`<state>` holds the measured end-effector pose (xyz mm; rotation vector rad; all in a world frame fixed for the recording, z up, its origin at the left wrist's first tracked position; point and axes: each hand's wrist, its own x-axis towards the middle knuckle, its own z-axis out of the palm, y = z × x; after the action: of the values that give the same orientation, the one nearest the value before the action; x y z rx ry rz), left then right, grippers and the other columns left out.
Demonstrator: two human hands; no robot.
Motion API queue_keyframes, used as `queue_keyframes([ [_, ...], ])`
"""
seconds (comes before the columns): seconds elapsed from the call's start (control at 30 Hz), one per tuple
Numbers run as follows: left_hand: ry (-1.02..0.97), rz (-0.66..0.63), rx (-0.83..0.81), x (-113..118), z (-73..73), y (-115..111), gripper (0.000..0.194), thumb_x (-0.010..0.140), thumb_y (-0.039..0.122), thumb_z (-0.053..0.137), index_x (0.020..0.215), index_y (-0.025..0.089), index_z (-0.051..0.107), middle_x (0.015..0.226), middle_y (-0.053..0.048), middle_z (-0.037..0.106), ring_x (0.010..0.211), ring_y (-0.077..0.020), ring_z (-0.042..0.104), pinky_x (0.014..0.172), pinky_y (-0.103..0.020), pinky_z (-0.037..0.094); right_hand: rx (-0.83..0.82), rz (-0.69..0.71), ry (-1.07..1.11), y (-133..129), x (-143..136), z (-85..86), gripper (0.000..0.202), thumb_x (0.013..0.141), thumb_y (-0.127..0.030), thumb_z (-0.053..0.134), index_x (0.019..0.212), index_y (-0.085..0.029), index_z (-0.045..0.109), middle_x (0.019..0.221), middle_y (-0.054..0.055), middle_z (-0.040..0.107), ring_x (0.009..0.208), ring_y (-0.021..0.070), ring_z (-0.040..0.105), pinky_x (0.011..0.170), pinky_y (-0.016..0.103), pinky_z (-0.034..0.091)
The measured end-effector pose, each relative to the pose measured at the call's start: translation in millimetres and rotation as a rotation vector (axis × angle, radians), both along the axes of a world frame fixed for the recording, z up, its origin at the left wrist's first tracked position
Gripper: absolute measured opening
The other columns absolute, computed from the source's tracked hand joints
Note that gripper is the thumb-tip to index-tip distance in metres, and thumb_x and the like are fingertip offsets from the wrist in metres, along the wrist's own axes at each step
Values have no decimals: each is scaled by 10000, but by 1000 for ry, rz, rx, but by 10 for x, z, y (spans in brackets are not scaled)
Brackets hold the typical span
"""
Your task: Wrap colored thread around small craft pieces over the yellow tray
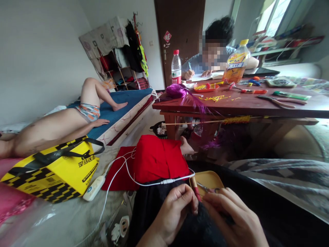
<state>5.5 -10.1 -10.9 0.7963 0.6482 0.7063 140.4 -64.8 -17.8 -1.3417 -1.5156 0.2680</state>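
My left hand [177, 209] is closed in a pinch above my dark-covered lap. Facing it, my right hand [233, 214] has its fingers curled and pressed together. Whatever lies between the fingertips of either hand is hidden or too small to make out. A short red rod with a tan end [195, 189] shows between the two hands; I cannot tell whether a finger touches it. Just beyond, a yellow tray [214, 175] holds a small metal tool, perhaps scissors [205, 187], partly covered by my right hand. Red cloth [160, 159] with a white cable [168, 181] lies farther ahead.
A wooden table [246, 99] bears pliers [280, 100], purple strands [177, 92], a water bottle [176, 67] and an iced tea bottle [236, 61]. Behind it a person [218, 48] writes. Left are a yellow bag [59, 171] and another person lying down [56, 128].
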Motion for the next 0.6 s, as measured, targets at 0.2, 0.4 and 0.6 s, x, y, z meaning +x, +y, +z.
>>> queue_keyframes([
  [0.2,51,-9,9,7,30,-6,252,761,335,606,641,135,511,570,10,479,562,-99,420,599,-227,311,36,28,-138,34,32,9,86,843,-211,511,794,-221,581,652,16,575,596,155,554,548,264,469],
  [0.4,88,-12,-1,19,63,-7,295,721,388,640,630,141,507,563,16,468,554,-97,406,589,-223,307,62,46,-234,44,71,-33,67,837,-175,508,822,-221,553,674,17,599,617,159,582,596,284,492],
  [0.6,163,-16,67,-8,43,-20,287,765,396,598,661,146,503,598,16,469,591,-104,406,614,-221,316,110,54,-302,55,67,-77,93,814,-145,535,876,-212,552,709,24,620,657,165,602,630,285,501],
])
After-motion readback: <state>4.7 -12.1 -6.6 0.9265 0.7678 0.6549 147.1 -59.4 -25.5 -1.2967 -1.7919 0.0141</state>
